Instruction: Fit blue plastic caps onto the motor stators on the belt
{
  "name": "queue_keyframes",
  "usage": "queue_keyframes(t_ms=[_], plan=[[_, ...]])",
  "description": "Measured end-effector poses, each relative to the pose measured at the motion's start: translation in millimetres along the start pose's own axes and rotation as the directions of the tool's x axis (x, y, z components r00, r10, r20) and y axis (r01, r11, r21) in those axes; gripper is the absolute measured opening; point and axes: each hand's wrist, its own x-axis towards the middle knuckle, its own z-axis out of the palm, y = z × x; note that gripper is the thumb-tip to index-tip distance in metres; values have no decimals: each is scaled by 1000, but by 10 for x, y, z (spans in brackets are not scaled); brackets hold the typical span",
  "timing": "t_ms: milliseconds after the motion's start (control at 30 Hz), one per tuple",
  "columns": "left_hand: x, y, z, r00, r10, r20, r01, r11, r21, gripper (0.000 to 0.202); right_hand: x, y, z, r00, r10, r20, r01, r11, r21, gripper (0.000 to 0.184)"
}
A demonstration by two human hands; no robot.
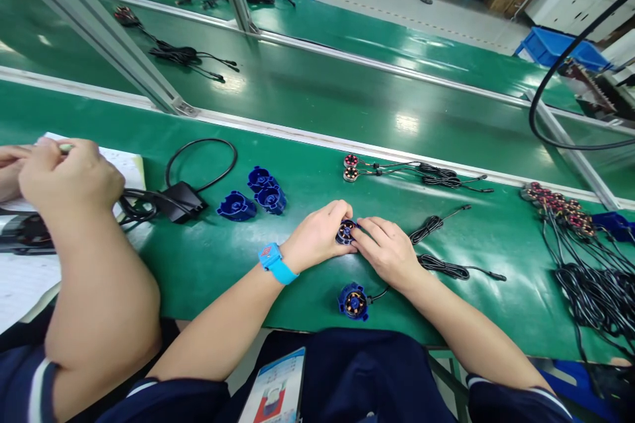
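Note:
My left hand (320,234) and my right hand (387,248) meet on the green bench, both pinched around a small blue housing with a copper-wound motor (346,231) inside it. A blue wristband (275,262) sits on my left wrist. Just in front of my right wrist lies another blue housing with a motor in it (354,301), its black lead running under that wrist. Coiled black leads (439,264) lie to the right of my right hand.
Three empty blue housings (255,193) lie to the left, beside a black adapter with cable (181,200). Two bare motors with leads (350,167) sit farther back. Several wired motors (560,205) are piled at the right. A co-worker's hands (64,175) rest over papers at the left.

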Motion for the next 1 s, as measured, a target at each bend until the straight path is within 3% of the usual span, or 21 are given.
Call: queue_keyframes(t_ms=[133,267,400,633,800,1000], plan=[[-25,13,-30,995,102,-11,-101,991,89,58,6,-21,48,1000,20,-17,-19,997,77,25],[-58,62,-80,983,186,0,-181,955,236,50,23,-25,56,999,29,-38,-26,998,60,24],[-93,136,-77,979,205,-18,-188,928,320,47,35,-31,55,998,34,-61,-30,998,63,24],[-126,229,-47,993,121,6,-114,920,376,33,7,-27,94,996,81,-40,-74,985,153,26],[-158,266,1,984,179,10,-167,895,414,15,4,-22,110,993,85,-83,-71,985,157,24],[-187,359,71,967,251,-40,-197,842,503,15,10,-27,117,986,113,-119,-87,974,208,17]])
